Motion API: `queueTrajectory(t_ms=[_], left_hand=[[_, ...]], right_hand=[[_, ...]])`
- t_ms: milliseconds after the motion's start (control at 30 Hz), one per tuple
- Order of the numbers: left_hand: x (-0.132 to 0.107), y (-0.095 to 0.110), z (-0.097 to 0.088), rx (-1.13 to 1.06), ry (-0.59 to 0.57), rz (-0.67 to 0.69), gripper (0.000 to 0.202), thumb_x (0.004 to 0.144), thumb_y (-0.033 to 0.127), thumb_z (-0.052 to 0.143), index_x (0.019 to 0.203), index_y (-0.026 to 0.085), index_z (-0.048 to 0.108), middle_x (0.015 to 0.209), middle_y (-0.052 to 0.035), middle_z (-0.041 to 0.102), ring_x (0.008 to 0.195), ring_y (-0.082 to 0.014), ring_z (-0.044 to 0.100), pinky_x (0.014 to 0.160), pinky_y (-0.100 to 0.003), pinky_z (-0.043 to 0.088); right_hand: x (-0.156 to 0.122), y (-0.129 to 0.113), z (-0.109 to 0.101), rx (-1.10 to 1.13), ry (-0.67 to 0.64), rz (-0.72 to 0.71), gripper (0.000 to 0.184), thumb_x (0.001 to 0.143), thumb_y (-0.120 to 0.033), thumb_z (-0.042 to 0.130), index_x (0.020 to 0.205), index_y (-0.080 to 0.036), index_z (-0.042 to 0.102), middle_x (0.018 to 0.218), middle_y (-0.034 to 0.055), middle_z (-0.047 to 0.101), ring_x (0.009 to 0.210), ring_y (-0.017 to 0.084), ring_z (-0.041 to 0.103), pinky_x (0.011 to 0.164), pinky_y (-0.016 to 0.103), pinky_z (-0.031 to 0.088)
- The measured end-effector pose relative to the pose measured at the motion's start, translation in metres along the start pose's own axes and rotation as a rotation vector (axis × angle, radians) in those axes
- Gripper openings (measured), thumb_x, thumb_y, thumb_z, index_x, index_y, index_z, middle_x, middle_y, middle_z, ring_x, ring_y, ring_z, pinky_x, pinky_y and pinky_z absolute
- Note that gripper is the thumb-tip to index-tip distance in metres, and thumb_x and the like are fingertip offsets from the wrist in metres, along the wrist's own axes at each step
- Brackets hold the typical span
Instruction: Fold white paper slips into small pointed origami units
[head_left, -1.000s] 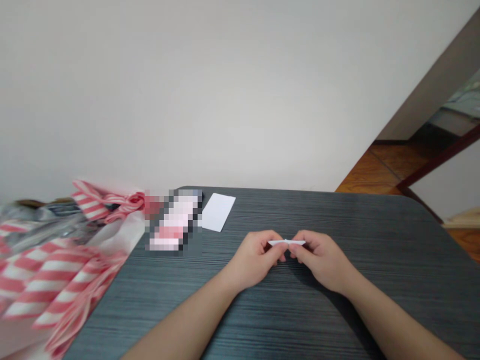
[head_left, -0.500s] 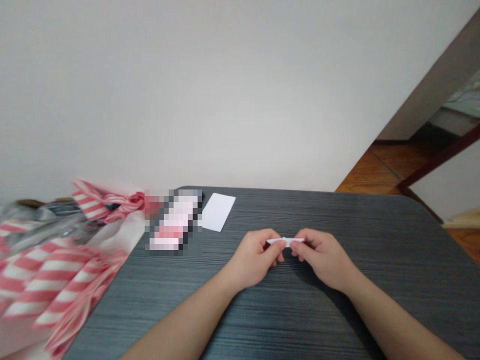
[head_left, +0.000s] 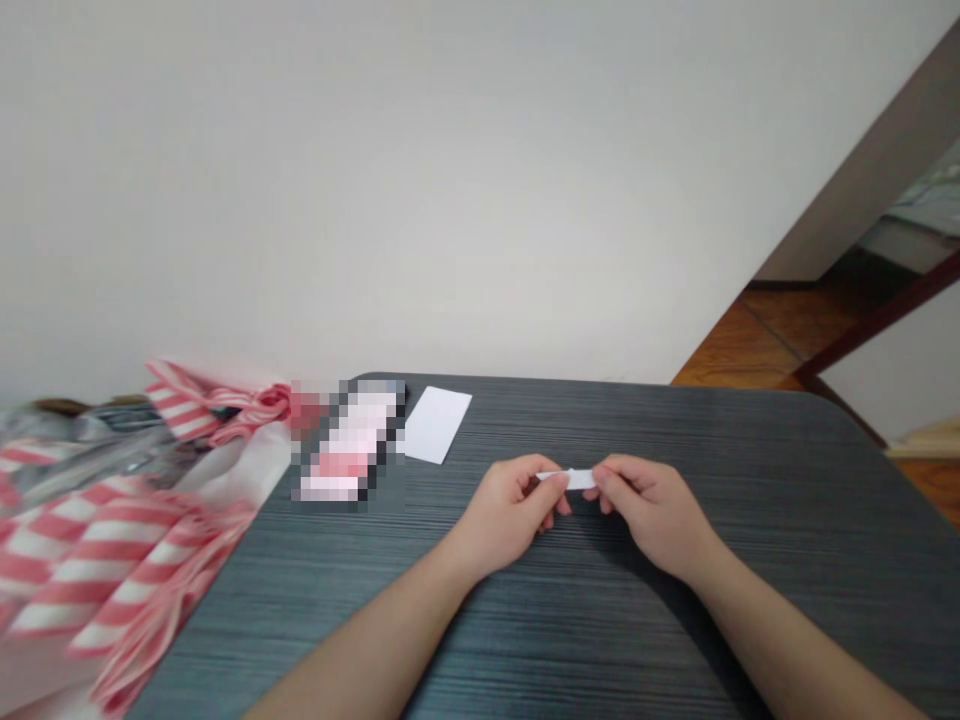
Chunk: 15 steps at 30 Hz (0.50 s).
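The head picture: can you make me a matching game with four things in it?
1. small white strip
2. white rectangle
3. tabletop
4. cloth at the left

A. dark, with fine lines
B. pinched by the left hand and right hand
C. red-and-white stripes
D. lying flat, not held

Pairs: 1-B, 2-D, 3-A, 4-C

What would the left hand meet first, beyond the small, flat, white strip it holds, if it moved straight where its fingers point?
The left hand would probably meet the bare right hand, whose fingers hold the other end of the white strip; depth is hard to judge in this single view.
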<state>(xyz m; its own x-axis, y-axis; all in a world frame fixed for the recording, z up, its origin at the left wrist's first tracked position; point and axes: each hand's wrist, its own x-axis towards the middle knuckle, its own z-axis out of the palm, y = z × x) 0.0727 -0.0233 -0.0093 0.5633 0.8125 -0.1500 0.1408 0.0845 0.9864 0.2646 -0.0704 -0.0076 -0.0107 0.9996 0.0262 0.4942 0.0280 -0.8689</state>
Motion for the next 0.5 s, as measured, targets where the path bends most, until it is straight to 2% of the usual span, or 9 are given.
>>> queueTrajectory(t_ms=[200,500], left_hand=[[0.0,-0.002,-0.001,-0.036,0.062,0.009,0.033,0.092,0.038,0.054,0.069,0.014,0.059,0.058,0.0008,0.06,0.047,-0.0078,0.05,0.048,-0.019,0.04],[0.0,-0.006,-0.003,-0.029,0.075,0.041,0.035,0.093,0.038,0.052,0.069,0.014,0.06,0.057,0.0007,0.059,0.047,-0.0082,0.051,0.048,-0.019,0.039]], right_hand=[[0.001,0.005,0.0,0.019,0.08,0.058,0.033,0.094,-0.036,0.05,0.072,-0.019,0.067,0.059,0.0004,0.061,0.056,0.015,0.055,0.056,0.026,0.04],[0.0,0.011,0.005,0.166,-0.002,0.073,0.024,0.093,-0.033,0.055,0.076,-0.018,0.064,0.062,-0.0016,0.058,0.058,0.013,0.052,0.058,0.025,0.039]])
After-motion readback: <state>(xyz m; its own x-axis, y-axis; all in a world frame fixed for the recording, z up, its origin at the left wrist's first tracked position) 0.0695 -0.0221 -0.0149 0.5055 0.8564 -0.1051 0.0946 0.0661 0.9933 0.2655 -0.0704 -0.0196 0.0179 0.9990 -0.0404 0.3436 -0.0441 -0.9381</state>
